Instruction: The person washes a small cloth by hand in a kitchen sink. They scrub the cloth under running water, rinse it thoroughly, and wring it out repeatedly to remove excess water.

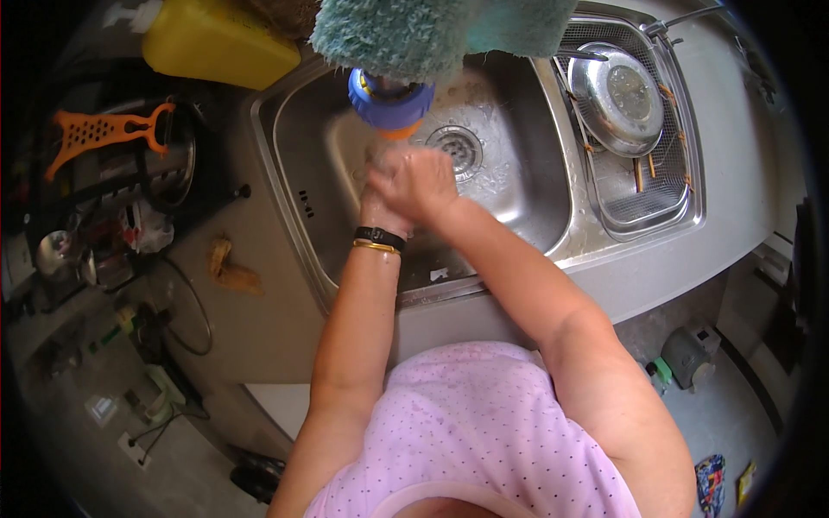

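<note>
My left hand (pixel 382 210) and my right hand (pixel 418 178) are pressed together, wet, over the stainless steel sink basin (pixel 524 129). My right hand curls over the back of my left hand, hiding most of its fingers. Just above them is a blue and orange tap nozzle (pixel 392 107), partly covered by the teal fluffy cloth (pixel 388 35) in front of it. On my left wrist are a black band (pixel 377 234) and a gold bangle (pixel 375 247). The basin's round drain (pixel 456 152) lies right behind my hands.
Right of the basin, a wire-mesh basket (pixel 647 201) holds an upturned metal bowl (pixel 618 97). A yellow pump bottle (pixel 217 42) stands at the back left. An orange peeler (pixel 107 133) and ginger-like roots (pixel 230 272) are on the left side.
</note>
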Tool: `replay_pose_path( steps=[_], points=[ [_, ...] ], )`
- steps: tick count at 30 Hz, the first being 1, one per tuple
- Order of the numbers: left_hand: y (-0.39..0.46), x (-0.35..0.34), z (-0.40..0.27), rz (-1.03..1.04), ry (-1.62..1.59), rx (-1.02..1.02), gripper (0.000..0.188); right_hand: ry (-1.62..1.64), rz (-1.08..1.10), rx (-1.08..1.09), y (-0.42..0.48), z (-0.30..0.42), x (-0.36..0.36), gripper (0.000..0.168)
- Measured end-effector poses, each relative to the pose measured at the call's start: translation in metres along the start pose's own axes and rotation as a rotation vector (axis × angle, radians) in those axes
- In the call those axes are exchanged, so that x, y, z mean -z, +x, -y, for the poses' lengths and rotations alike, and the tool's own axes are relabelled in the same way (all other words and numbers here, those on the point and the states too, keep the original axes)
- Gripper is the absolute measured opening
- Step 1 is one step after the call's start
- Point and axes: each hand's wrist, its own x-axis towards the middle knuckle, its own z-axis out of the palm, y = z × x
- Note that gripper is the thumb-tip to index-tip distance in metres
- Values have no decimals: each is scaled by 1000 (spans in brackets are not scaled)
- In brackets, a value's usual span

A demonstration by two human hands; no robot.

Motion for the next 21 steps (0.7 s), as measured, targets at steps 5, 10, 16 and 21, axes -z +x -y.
replay_pose_path(
  steps=[5,10,16,21],
  points=[
    [7,-62,15,-485,221,-8,34,270,-6,-493,39,-84,-1,31],
    [-4,-51,-15,-582,208,-57,47,955,-79,-671,26,-76,-11,34],
    [0,-36,-8,-503,108,43,50,500,136,-137,-52,16,-5,31],
    [-19,-21,31,-440,276,-96,47,94,141,-160,-23,19,10,27]
  ],
)
